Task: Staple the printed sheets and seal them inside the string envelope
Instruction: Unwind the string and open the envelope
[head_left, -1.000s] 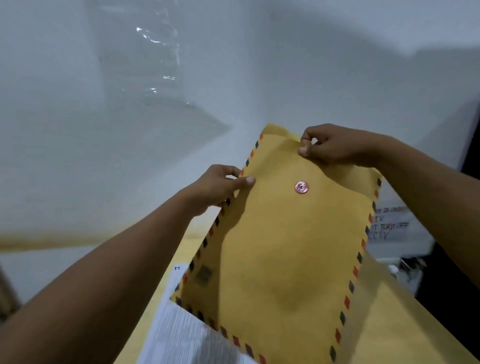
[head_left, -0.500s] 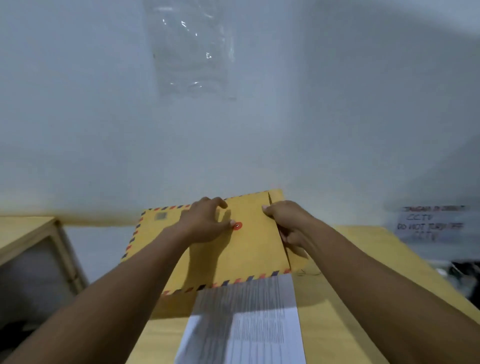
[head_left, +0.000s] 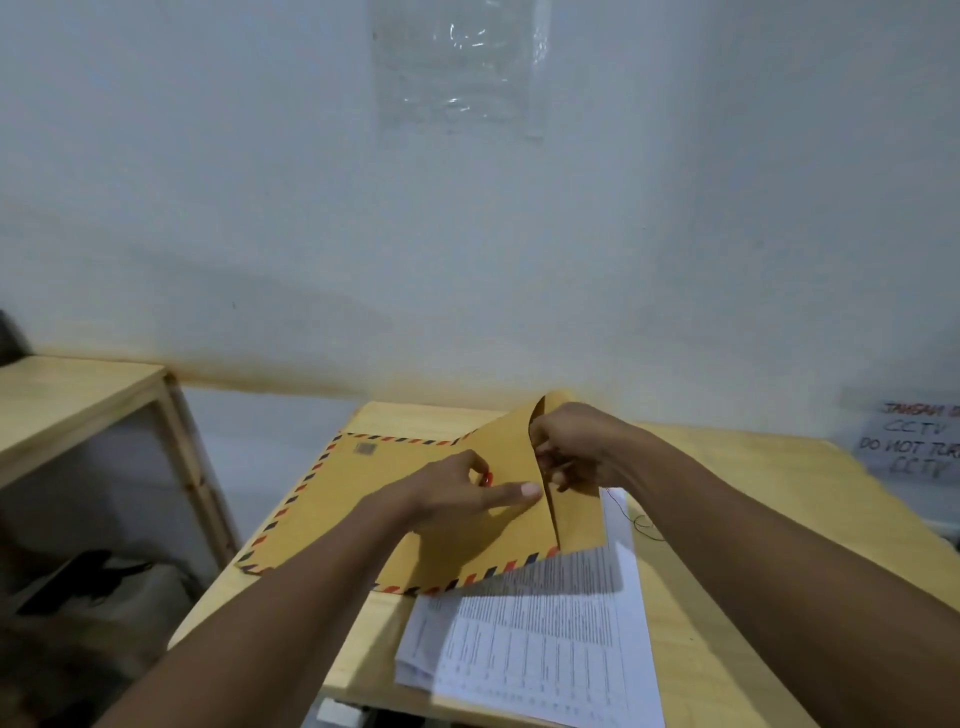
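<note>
Envelope (head_left: 363, 501) one, paper stack (head_left: 545, 642) one

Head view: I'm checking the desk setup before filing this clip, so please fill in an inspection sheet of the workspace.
Surface: pale wooden table against a white wall.
Job's things: string envelope lies on the table, flap lifted; printed sheets partly under its near corner; no stapler seen.
Clutter: nothing seen.
Grippers (hands): left hand rests on the envelope, thumb straight, grip unclear; right hand pinches the flap.
Cables: thin dark string on the table right of the flap.
Surroundings: handwritten CCTV sign, plastic sheet on the wall, second wooden table at left.
</note>
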